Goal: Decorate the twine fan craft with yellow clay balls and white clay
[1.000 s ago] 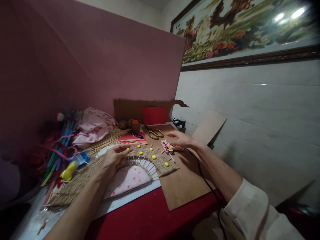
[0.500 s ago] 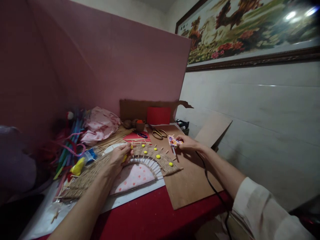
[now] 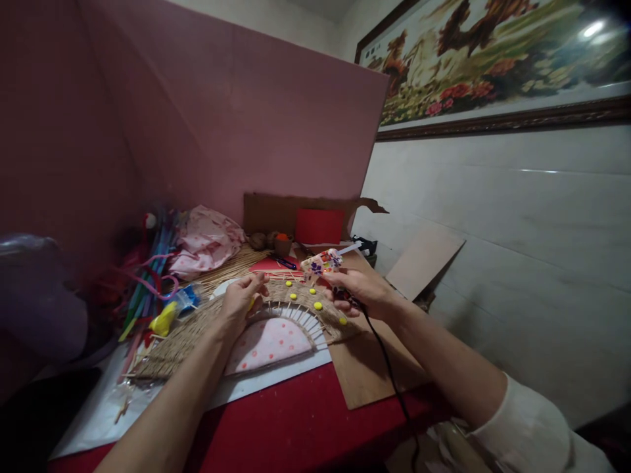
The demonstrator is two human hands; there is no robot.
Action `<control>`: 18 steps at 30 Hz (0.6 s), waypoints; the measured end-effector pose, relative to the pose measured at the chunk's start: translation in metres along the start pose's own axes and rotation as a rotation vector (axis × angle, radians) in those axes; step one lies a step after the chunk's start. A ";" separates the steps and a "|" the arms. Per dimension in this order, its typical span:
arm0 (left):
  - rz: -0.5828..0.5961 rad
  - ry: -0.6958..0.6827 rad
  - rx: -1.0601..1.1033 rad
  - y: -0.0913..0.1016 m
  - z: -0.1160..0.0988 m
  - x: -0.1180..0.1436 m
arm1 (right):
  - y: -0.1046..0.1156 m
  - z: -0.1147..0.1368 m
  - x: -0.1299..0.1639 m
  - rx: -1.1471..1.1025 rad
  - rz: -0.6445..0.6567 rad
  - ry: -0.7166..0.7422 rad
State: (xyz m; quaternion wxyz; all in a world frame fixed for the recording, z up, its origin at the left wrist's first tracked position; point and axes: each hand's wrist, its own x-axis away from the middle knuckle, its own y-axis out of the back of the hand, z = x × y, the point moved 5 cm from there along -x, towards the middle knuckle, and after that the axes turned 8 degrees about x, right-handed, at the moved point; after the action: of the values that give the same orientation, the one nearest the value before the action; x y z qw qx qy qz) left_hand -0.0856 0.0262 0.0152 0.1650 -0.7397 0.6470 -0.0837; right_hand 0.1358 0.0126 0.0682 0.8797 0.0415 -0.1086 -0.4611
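Note:
My left hand (image 3: 241,299) is closed in a pinch above the woven twine fan (image 3: 182,345); the yellow button at its fingertips is mostly hidden from this angle. My right hand (image 3: 362,292) is wrapped round a flower-patterned hot glue gun (image 3: 321,263), with a pale glue stick (image 3: 351,248) sticking out of its back end. The gun's nozzle side points left, toward my left hand. Several yellow buttons (image 3: 318,306) dot the fan's arched band. Below the arch lies a pink spotted half-round panel (image 3: 271,345).
A black cord (image 3: 387,361) trails from the glue gun over a brown board (image 3: 359,381). Pipe cleaners (image 3: 142,289) and crumpled pink cloth (image 3: 207,240) lie on the left. A utility knife (image 3: 283,261) rests behind the fan on the red-covered table (image 3: 266,427).
My right hand has lifted the glue gun off the brown board and brought it left, over the fan. The gun has turned sideways. My left hand stays pinched, nearly in place.

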 end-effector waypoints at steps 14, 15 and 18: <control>-0.222 -0.135 -0.017 0.013 -0.005 -0.002 | -0.041 -0.016 -0.043 0.146 -0.042 -0.054; -0.237 -0.142 -0.018 0.014 -0.005 -0.002 | -0.041 -0.014 -0.044 0.178 -0.067 -0.060; -0.277 -0.160 -0.010 0.017 -0.004 -0.002 | -0.043 -0.008 -0.044 0.230 -0.096 -0.052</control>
State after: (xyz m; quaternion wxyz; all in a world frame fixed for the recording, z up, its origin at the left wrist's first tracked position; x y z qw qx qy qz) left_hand -0.1030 0.0255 0.0134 0.1992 -0.8271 0.5238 -0.0433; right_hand 0.0794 0.0237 0.0464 0.8429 0.1353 -0.1816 -0.4882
